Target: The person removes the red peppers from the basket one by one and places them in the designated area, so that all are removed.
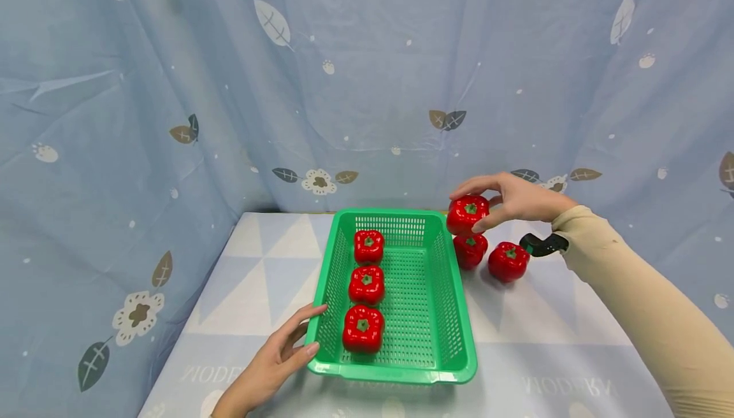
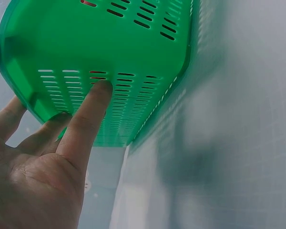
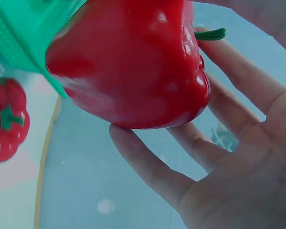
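My right hand holds a red bell pepper in the air beside the right rim of a green plastic basket. In the right wrist view the fingers curve round this pepper, whose green stem points toward the palm side. My left hand is at the basket's front left corner, with fingertips on the rim and thumb at the corner; the left wrist view shows a finger touching the slotted wall. Inside the basket, three red peppers stand in a row along the left side.
Two more red peppers are on the table right of the basket: one close against its wall, below the held one, another farther right. A patterned cloth covers the table. Behind it hangs a blue curtain.
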A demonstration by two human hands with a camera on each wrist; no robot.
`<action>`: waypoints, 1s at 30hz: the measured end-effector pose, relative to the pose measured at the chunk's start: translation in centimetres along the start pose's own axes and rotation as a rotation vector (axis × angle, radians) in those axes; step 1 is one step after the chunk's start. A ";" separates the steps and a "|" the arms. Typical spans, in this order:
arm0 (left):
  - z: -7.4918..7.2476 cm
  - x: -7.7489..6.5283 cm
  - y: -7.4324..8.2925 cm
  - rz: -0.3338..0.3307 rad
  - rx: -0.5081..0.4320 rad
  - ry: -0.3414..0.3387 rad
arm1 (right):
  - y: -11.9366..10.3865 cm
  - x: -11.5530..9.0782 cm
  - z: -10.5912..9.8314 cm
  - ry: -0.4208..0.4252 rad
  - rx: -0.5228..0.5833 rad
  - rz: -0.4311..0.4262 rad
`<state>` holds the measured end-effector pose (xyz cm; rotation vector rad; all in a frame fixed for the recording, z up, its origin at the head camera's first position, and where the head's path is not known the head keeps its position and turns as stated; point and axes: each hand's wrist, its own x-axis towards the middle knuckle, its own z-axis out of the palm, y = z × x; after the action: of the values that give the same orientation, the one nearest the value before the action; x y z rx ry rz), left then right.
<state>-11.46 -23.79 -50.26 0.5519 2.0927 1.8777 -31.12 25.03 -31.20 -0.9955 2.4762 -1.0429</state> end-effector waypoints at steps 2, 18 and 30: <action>0.0 0.0 0.0 0.002 0.001 0.002 | 0.0 -0.7 -0.4 0.017 0.000 0.018; 0.1 0.0 0.0 -0.004 -0.003 0.009 | 2.1 -6.3 -2.5 0.144 0.021 0.126; 0.1 0.0 0.2 -0.035 0.015 0.015 | 4.3 -11.1 -3.4 0.200 0.009 0.205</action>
<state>-11.33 -23.67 -50.06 0.5034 2.1134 1.8541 -26.81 36.64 -32.03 -0.6443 2.6605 -1.1333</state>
